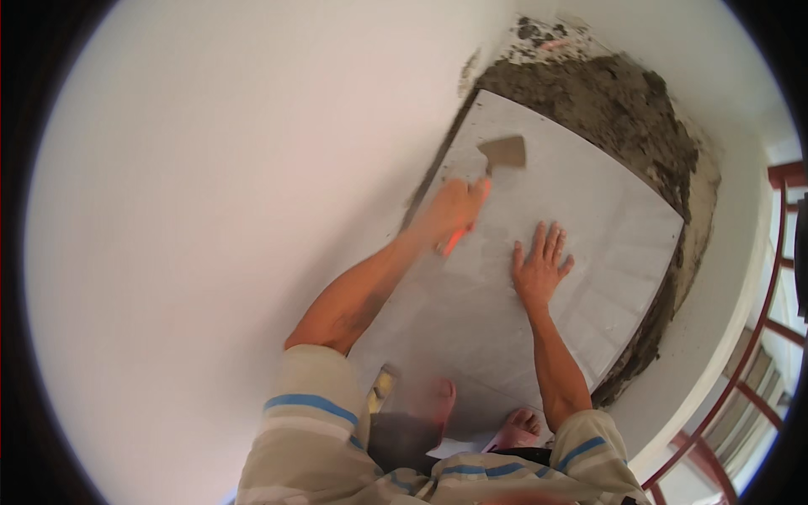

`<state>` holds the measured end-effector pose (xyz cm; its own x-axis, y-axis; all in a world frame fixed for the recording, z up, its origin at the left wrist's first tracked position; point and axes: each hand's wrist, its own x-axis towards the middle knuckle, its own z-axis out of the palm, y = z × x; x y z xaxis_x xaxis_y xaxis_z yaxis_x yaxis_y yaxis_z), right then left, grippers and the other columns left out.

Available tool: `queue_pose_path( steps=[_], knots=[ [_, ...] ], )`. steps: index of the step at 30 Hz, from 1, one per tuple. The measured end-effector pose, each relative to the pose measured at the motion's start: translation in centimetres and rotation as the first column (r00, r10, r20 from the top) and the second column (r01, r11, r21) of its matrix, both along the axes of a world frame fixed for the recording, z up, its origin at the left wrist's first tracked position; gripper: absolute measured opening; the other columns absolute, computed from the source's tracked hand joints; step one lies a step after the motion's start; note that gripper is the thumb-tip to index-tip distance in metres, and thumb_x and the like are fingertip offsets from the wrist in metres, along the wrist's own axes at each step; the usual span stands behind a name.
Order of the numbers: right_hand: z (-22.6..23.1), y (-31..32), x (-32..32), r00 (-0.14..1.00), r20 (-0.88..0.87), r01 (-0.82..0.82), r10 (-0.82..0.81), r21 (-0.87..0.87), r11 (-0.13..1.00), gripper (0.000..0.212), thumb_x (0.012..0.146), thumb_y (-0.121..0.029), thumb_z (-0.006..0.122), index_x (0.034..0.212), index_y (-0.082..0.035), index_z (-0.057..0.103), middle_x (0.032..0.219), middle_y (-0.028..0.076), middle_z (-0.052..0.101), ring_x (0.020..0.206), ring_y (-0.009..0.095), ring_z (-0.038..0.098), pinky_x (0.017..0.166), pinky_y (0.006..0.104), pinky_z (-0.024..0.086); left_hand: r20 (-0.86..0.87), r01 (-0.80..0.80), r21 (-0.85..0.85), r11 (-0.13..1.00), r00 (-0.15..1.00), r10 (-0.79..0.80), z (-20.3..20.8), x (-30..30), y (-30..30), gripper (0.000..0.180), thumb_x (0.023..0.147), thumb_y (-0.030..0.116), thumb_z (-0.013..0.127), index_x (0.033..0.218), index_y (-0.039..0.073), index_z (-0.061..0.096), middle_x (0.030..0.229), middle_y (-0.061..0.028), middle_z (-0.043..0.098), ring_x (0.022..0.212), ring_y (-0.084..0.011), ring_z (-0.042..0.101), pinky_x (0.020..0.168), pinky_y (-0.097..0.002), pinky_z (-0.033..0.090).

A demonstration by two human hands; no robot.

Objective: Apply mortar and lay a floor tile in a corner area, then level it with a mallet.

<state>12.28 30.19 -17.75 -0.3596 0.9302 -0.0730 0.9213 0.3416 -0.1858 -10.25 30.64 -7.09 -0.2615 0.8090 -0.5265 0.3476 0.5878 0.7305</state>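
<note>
My left hand [461, 204] is wrapped round the red handle of a scraper [503, 152]. Its broad, flat blade points away from me, over the far left part of a large grey tile [606, 189]. The hand and handle look slightly blurred. I cannot tell whether the blade touches the tile. Palm down on the tile, to the right of the scraper, rests my right hand [541, 273] with its fingers spread and nothing in it.
Wet grey-brown mortar [589, 97] borders the tile's far and right edges. A white wall [185, 185] rises at the left. Red railings [749, 370] stand beyond a low white ledge [715, 337]. Near my pink slippers [511, 433] lies a yellow object [383, 389].
</note>
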Motion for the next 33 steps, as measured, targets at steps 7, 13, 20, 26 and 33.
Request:
queue_pose_path(
  steps=[7, 13, 20, 26, 33],
  knots=[
    [0.2, -1.2, -1.3, 1.0, 0.001, -0.021, 0.021, 0.02, 1.0, 0.064, 0.098, -0.044, 0.044, 0.152, -0.013, 0.029, 0.159, 0.012, 0.023, 0.148, 0.029, 0.017, 0.112, 0.0599, 0.013, -0.016, -0.211, -0.059, 0.976, 0.977, 0.211, 5.4, 2.7, -20.7, 0.039, 0.097, 0.041, 0.055, 0.097, 0.002, 0.051, 0.067, -0.0101, 0.056, 0.061, -0.0179, 0.058, 0.058, -0.0365, 0.045],
    [-0.5, -1.8, -0.9, 0.998, 0.027, -0.051, 0.049, 0.084, 0.995, 0.063, 0.099, -0.043, 0.043, 0.151, -0.01, 0.03, 0.158, 0.014, 0.024, 0.147, 0.031, 0.018, 0.112, 0.0598, 0.014, -0.06, -0.291, -0.02, 0.956, 0.955, 0.29, 2.0, 5.3, -30.7, 0.035, 0.095, 0.035, 0.059, 0.109, 0.003, 0.049, 0.07, -0.01, 0.058, 0.063, -0.0174, 0.061, 0.058, -0.0348, 0.045],
    [-0.9, -2.7, -0.4, 0.998, -0.009, -0.057, 0.058, 0.076, 0.995, 0.062, 0.098, -0.04, 0.045, 0.15, -0.008, 0.032, 0.157, 0.017, 0.026, 0.147, 0.033, 0.02, 0.113, 0.056, 0.016, -0.023, -0.283, -0.096, 0.954, 0.959, 0.283, 3.7, 2.1, -23.4, 0.039, 0.094, 0.028, 0.057, 0.117, -0.001, 0.044, 0.076, -0.0159, 0.063, 0.068, -0.0254, 0.065, 0.065, -0.0407, 0.05],
    [-1.4, -3.3, 0.1, 0.997, -0.024, -0.075, 0.078, 0.103, 0.992, 0.063, 0.097, -0.039, 0.046, 0.149, -0.005, 0.032, 0.156, 0.017, 0.028, 0.146, 0.034, 0.023, 0.113, 0.0557, 0.018, -0.298, -0.159, 0.293, 0.943, 0.922, 0.248, 0.8, -0.1, -11.9, 0.037, 0.095, 0.021, 0.048, 0.123, -0.002, 0.041, 0.088, -0.0293, 0.063, 0.08, -0.0483, 0.062, 0.075, -0.0533, 0.048],
    [-0.9, -3.4, -0.3, 0.991, -0.124, -0.048, 0.059, 0.087, 0.995, 0.064, 0.097, -0.039, 0.046, 0.148, -0.004, 0.032, 0.156, 0.017, 0.028, 0.146, 0.033, 0.021, 0.113, 0.0557, 0.016, -0.431, -0.059, 0.348, 0.936, 0.876, 0.216, -2.8, -3.8, 5.7, 0.036, 0.097, 0.02, 0.043, 0.126, -0.002, 0.041, 0.094, -0.0305, 0.063, 0.08, -0.0443, 0.065, 0.064, -0.0515, 0.054]
  ],
)
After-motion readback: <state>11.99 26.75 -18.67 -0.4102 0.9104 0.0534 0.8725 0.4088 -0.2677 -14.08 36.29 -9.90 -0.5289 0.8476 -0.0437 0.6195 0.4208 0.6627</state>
